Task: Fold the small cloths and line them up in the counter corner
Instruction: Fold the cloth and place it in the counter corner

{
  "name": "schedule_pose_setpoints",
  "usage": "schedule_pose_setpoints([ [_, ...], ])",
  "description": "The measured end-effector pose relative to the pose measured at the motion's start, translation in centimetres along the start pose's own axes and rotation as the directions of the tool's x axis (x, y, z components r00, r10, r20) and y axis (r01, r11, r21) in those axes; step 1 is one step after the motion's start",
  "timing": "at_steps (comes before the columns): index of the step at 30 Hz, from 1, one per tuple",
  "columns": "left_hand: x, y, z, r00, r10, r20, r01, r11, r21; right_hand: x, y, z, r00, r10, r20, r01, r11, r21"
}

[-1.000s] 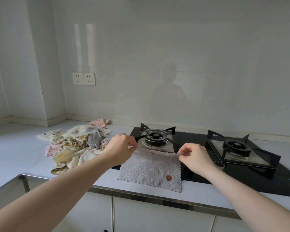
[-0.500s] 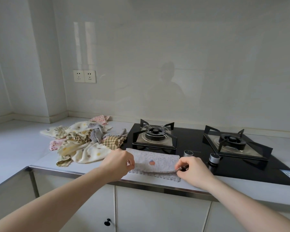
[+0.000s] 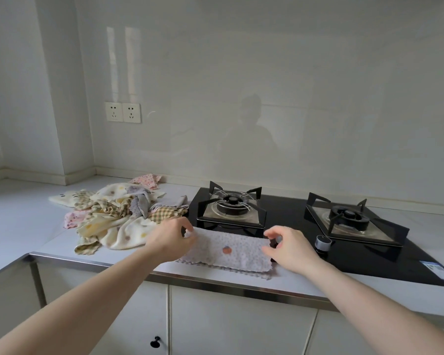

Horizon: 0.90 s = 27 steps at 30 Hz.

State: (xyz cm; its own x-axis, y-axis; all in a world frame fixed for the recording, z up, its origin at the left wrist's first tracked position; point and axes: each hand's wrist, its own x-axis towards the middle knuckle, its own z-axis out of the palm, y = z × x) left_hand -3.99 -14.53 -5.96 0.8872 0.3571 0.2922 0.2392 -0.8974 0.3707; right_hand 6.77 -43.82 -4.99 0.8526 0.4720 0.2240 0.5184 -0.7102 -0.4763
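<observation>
A: Head view first: where is your grey dotted cloth (image 3: 228,252)?

B: On the worktop (image 3: 23,221), folded into a long strip right in front of the hob's (image 3: 292,216) left burner (image 3: 231,206), its far edge lapping onto the black glass and its near scalloped edge close to the worktop's steel rim.

A: And your hands?

B: Your left hand (image 3: 168,239) sits at the strip's end farther from the hob's knob (image 3: 322,242), fingers curled and pinching that end. Your right hand (image 3: 289,248) is at the end just beside the knob, fingers bent with the thumb under them; whether they actually nip the fabric you cannot tell, since the tips meet right at the cloth's edge.

A: The rest of the cloths?

B: An unfolded pile (image 3: 113,216) of cream, checked and pink pieces lies left of the hob, its nearest checked piece touching the glass edge. Two wall sockets (image 3: 122,111) sit above and left of the hob
</observation>
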Motion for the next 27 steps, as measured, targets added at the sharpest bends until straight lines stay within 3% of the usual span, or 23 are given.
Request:
schedule_pose_setpoints([
  [6,0.5,-0.7,3.6,0.998,-0.056,-0.005,0.056,0.998,-0.039,2.7,-1.3,0.8,0.969,0.102,0.227,-0.073,0.989,-0.133],
  [14,0.7,-1.9,4.8,0.998,-0.064,-0.020,0.062,0.991,-0.122,4.3,-1.2,0.9,0.934,0.224,0.277,-0.145,0.949,-0.279],
  [18,1.0,-2.3,5.0,0.997,-0.070,-0.029,0.064,0.981,-0.184,4.7,-1.6,-0.3,0.932,0.243,0.269,-0.186,0.958,-0.219],
  [23,1.0,-2.3,4.7,0.993,-0.099,-0.057,0.078,0.953,-0.294,5.6,-3.3,-2.3,0.936,0.287,0.202,-0.309,0.947,0.085],
  [27,0.9,-2.3,4.4,0.990,-0.125,-0.061,0.094,0.924,-0.370,6.6,-5.2,-2.2,0.946,0.281,0.164,-0.315,0.918,0.240],
])
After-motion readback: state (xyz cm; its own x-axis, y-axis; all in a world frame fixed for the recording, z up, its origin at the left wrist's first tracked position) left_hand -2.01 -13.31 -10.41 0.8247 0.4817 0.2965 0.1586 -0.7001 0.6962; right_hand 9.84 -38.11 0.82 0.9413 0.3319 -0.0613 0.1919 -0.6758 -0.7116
